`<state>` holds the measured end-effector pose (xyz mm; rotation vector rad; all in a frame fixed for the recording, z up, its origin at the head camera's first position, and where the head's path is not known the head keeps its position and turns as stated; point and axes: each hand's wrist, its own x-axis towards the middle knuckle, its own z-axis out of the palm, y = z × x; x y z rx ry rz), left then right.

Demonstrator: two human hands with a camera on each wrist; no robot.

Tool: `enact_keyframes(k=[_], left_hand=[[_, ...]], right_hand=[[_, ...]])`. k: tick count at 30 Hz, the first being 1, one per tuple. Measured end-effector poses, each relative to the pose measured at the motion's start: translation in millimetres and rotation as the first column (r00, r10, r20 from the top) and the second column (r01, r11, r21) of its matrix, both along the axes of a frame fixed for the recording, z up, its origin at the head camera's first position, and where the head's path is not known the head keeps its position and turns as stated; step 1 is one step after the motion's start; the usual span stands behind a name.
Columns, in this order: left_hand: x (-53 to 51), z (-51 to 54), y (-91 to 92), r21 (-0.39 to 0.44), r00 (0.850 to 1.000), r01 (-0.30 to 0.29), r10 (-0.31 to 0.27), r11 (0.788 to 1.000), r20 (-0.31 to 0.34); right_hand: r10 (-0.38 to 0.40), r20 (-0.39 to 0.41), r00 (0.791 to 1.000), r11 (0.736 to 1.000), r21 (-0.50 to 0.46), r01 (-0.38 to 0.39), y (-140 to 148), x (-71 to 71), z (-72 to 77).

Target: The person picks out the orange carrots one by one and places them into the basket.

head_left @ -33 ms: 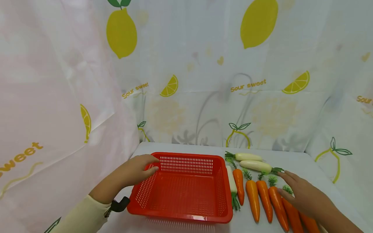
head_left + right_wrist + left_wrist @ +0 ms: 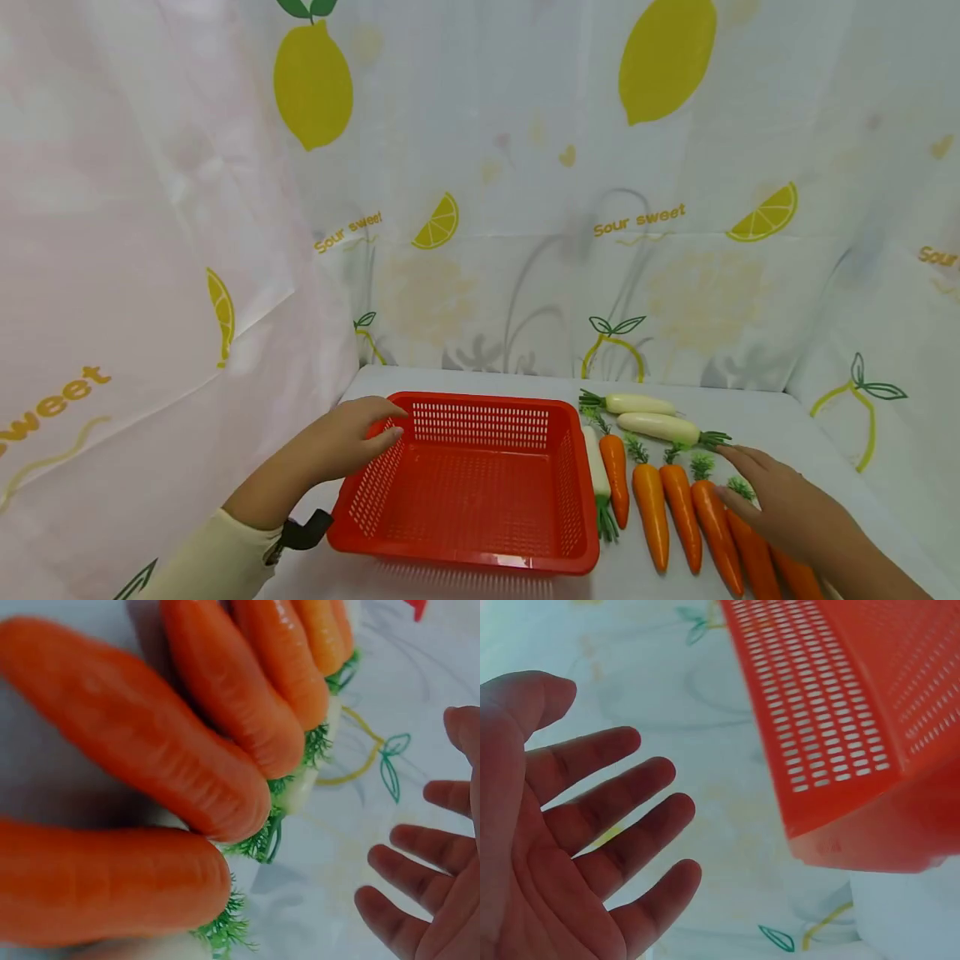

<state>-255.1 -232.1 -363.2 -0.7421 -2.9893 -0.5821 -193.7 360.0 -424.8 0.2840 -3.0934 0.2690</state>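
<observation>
My left hand [image 2: 351, 437] hovers beside the left rim of a red plastic basket [image 2: 465, 567], its fingers spread and holding nothing. In the left wrist view, a gap separates those fingers from the basket's slotted wall [image 2: 817, 697]. On the right, my right hand [image 2: 795, 508] is held over the row of carrots, fingers extended and nothing in them. Several orange carrots [image 2: 650, 517] with green tops lie side by side below and left of it. The nearest white radish [image 2: 660, 427] has its leaves close to the right fingertips; whether they touch I cannot tell.
Another white radish [image 2: 637, 404] lies at the back, and one more radish [image 2: 595, 462] stands along the basket's right side. Everything rests on a white table [image 2: 780, 417]. A lemon-print curtain [image 2: 480, 275] encloses the back and both sides.
</observation>
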Motion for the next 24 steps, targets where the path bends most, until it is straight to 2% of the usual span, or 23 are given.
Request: enact_keyframes(k=[2,5,10,13,15,20,22,24], left_hand=[[7.4,0.0,-11.2,0.091,0.999,-0.040,0.041,0.995,-0.011],[16.2,-3.2,-26.6,0.173,0.994,-0.101,0.107,0.980,-0.026],[16.9,-22.1,-42.2,0.298,0.981,-0.190,0.194,0.935,0.016],[14.5,-36.0,-48.8,0.360,0.971,-0.238,0.221,0.902,0.090],[15.3,-43.8,-54.4,0.367,0.957,-0.287,0.247,0.885,0.152],[23.4,-59.2,-70.0,0.375,0.902,-0.398,0.284,0.837,0.324],[24.1,-65.1,-74.8,0.400,0.890,-0.418,0.281,0.815,0.358],[20.6,-71.6,-78.0,0.459,0.891,-0.421,0.260,0.782,0.373]], right_hand=[[-0.025,0.033,0.999,0.999,-0.032,0.026,0,2.1,-3.5],[-0.047,0.052,0.998,0.995,-0.091,0.051,1,5.9,-9.8],[-0.095,0.088,0.992,0.985,-0.133,0.106,7,10.1,-18.2],[-0.129,0.126,0.984,0.979,-0.139,0.146,10,11.8,-23.0],[-0.147,0.157,0.977,0.975,-0.146,0.170,13,12.5,-26.7],[-0.201,0.184,0.962,0.961,-0.151,0.230,20,16.5,-36.0],[-0.223,0.179,0.958,0.956,-0.151,0.251,23,18.9,-38.2],[-0.243,0.190,0.951,0.949,-0.156,0.274,27,21.2,-39.6]])
